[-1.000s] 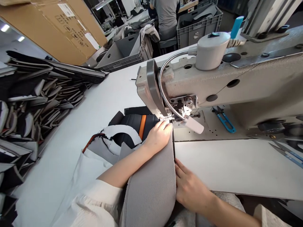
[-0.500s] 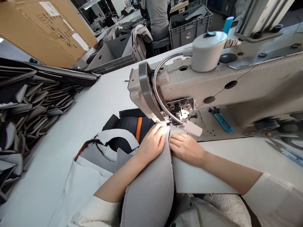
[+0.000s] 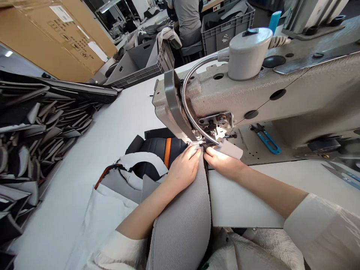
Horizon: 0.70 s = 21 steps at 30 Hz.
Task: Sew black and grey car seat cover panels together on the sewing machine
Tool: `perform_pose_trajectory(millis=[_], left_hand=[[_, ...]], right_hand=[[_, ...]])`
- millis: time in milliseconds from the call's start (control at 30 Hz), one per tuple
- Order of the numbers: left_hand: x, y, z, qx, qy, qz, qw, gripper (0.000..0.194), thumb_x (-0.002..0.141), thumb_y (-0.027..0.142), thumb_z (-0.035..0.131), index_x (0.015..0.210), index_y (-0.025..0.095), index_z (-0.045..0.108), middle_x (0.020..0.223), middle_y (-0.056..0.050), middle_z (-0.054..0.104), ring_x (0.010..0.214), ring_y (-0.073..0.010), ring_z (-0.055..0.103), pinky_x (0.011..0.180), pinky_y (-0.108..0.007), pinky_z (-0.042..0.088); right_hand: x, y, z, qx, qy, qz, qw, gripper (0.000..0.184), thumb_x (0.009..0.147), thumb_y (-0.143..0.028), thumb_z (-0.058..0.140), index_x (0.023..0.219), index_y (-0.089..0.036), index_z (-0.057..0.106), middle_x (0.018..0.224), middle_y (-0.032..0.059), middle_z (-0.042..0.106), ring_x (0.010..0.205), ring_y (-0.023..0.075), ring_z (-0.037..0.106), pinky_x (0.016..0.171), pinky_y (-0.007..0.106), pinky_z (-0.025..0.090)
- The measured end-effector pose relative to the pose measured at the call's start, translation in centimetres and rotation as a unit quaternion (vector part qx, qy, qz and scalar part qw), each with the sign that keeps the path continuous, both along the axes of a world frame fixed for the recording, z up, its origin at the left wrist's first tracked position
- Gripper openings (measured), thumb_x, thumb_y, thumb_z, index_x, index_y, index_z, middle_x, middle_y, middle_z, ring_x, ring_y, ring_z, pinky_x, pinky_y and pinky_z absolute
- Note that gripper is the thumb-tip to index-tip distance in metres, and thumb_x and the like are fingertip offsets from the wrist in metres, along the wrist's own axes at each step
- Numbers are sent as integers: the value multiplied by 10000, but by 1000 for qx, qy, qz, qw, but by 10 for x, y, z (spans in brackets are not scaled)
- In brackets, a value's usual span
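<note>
A grey textured fabric piece (image 3: 182, 221) runs from my lap up to the needle of the sewing machine (image 3: 253, 93). My left hand (image 3: 184, 168) rests on its top, fingers curled and pressing the fabric down just left of the needle. My right hand (image 3: 222, 159) lies at the fabric's right edge beside the needle, fingers pinched on the edge under the lamp's light. Beyond my left hand lies a sewn cover of black, white and orange panels (image 3: 152, 157).
A tall stack of cut fabric pieces (image 3: 36, 127) fills the table's left side. Blue thread snips (image 3: 266, 138) lie on the machine bed, scissors (image 3: 341, 172) at the right edge. Behind are a cardboard box (image 3: 53, 33), grey crates (image 3: 225, 32) and a seated person (image 3: 187, 17).
My right hand has moved up from the near table edge along the fabric's right edge to the needle. My left hand has stayed on the fabric.
</note>
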<state>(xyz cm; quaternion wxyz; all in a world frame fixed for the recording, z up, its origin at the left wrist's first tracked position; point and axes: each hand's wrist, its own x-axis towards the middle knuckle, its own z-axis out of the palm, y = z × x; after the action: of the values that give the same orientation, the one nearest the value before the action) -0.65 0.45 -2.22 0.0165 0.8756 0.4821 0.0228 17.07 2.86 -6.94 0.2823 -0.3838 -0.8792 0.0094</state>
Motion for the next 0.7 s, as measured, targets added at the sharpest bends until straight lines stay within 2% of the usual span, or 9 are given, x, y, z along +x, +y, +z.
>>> perform_pose_trajectory(millis=[67,167,267,500,700], left_hand=[[2,-2,-2,15,26,-16,999,416,876,153,385,1284,140,463,1363,-129,435,1300,-265,358,1048,-419,391],[3,-6,-7,61,30,-15,998,386,873,148,387,1245,156,488,1346,-134,445,1292,-268,366,1027,-418,408],[5,-8,-8,92,26,-14,995,359,874,143,377,1207,141,512,1315,-144,468,1274,-266,387,1014,-418,416],[11,-8,-5,80,42,4,996,347,849,142,414,1174,150,535,1271,-140,484,1255,-274,388,992,-421,417],[10,8,-9,91,43,3,995,271,839,148,435,1064,154,586,1111,-116,555,1133,-267,461,989,-422,397]], right_hand=[[7,-13,0,5,-22,3,1000,323,918,-91,302,908,-159,617,788,61,573,759,179,530,714,307,416],[16,-32,0,-3,-46,18,999,179,910,-238,453,918,-158,613,751,36,551,687,168,497,597,298,364],[20,-40,1,-21,-44,37,998,179,886,-312,518,929,-162,607,704,13,523,649,156,470,546,292,299],[17,-39,3,-35,-49,18,998,142,872,-280,542,816,-159,592,648,0,500,604,138,448,517,287,217],[13,-40,-2,-54,-55,-26,997,141,872,-248,484,830,-168,592,640,8,498,575,131,432,475,287,168]])
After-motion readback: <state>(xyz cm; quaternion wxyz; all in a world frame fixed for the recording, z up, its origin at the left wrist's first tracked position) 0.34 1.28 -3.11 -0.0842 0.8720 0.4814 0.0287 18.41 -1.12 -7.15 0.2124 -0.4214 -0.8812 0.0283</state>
